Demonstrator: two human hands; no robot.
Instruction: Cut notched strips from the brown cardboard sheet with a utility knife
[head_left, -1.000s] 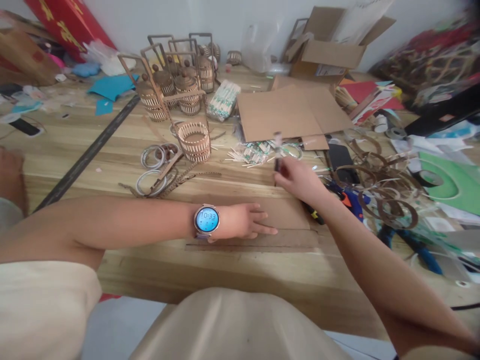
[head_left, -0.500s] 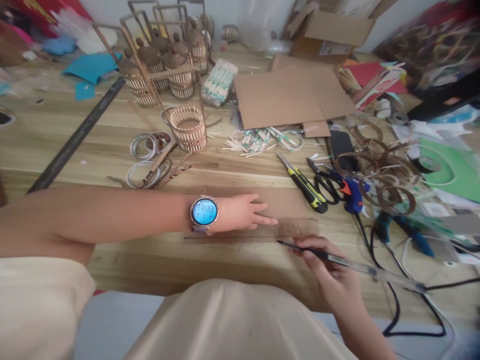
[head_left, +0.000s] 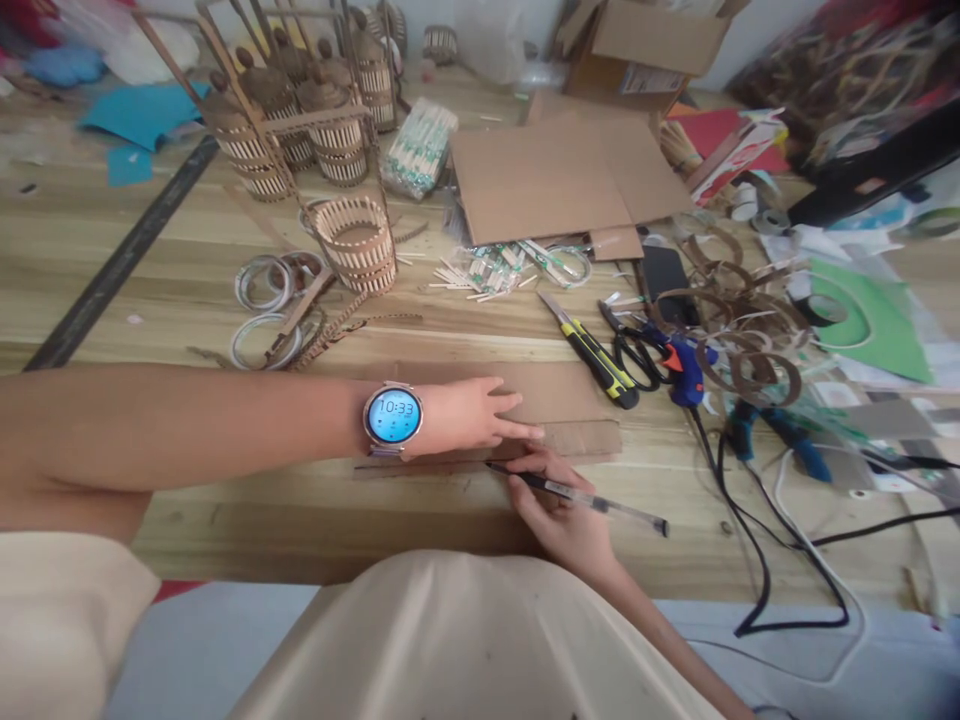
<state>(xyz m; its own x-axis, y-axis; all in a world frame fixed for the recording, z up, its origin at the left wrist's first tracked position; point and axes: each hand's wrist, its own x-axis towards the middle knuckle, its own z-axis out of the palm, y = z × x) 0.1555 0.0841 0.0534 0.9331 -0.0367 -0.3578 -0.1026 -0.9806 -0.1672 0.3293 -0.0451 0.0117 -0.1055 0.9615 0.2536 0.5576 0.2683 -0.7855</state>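
Observation:
My left hand (head_left: 469, 412) lies flat with its fingers spread, pressing on a brown cardboard sheet (head_left: 562, 385) and a narrower cardboard strip (head_left: 589, 438) along its near side. A watch (head_left: 394, 413) is on that wrist. Between the fingers of my right hand (head_left: 562, 510) is a pen (head_left: 592, 498), clear-barrelled with a black tip. The tip meets the near edge of the cardboard, just below my left hand. Beyond the sheet lies a yellow and black utility knife (head_left: 592, 355), with black-handled scissors (head_left: 637, 360) beside it.
A blue glue gun (head_left: 686, 370), its cords, blue-handled pliers (head_left: 776, 440) and curled brown strips (head_left: 739, 300) crowd the right. Farther back stand a small stick basket (head_left: 356, 250), several lidded ones, and large cardboard pieces (head_left: 540, 185). Tape rolls (head_left: 262, 285) lie at left.
My right hand has moved left with the pen, whose tip now sits nearer my left hand along the cardboard's edge. The whole view has shifted slightly; my left hand stays on the cardboard.

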